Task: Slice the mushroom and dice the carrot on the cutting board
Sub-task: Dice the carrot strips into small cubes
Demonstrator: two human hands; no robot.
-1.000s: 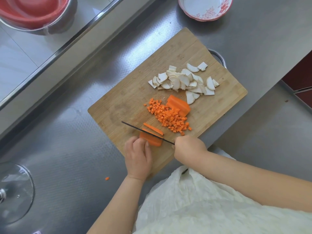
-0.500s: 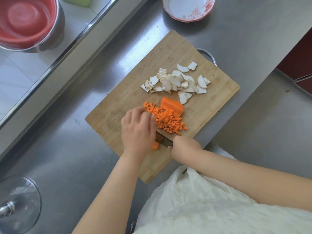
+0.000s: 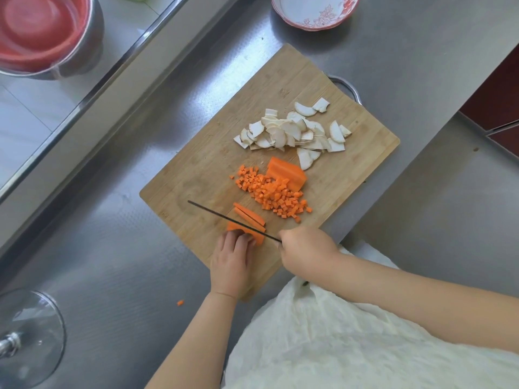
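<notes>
- My right hand (image 3: pixel 307 252) is curled round the handle of the knife (image 3: pixel 233 221), whose thin dark blade runs edge-down across the carrot piece (image 3: pixel 238 227) near the front of the cutting board (image 3: pixel 202 175).
- My left hand (image 3: pixel 231 258) presses on that piece from the near side, fingertips tucked back and bent over it, I judge to pin it flat while keeping clear of the blade.
- Two slabs (image 3: pixel 250 216) already lie just beyond the blade, so I read this step as cutting the piece into planks before cross-cutting.
- The diced carrot (image 3: pixel 271 193) is heaped mid-board, touching a larger uncut carrot chunk (image 3: pixel 286 172) parked behind it, likely kept out of the working zone.
- The mushroom slices (image 3: pixel 292 133) sit in a loose pile toward the far side, well apart from the knife; that half of the job looks done.
- One stray carrot cube (image 3: pixel 180 302) lies on the steel counter (image 3: pixel 118 248), off the board.
- A patterned bowl (image 3: pixel 314 9) waits beyond the board's far corner.
</notes>
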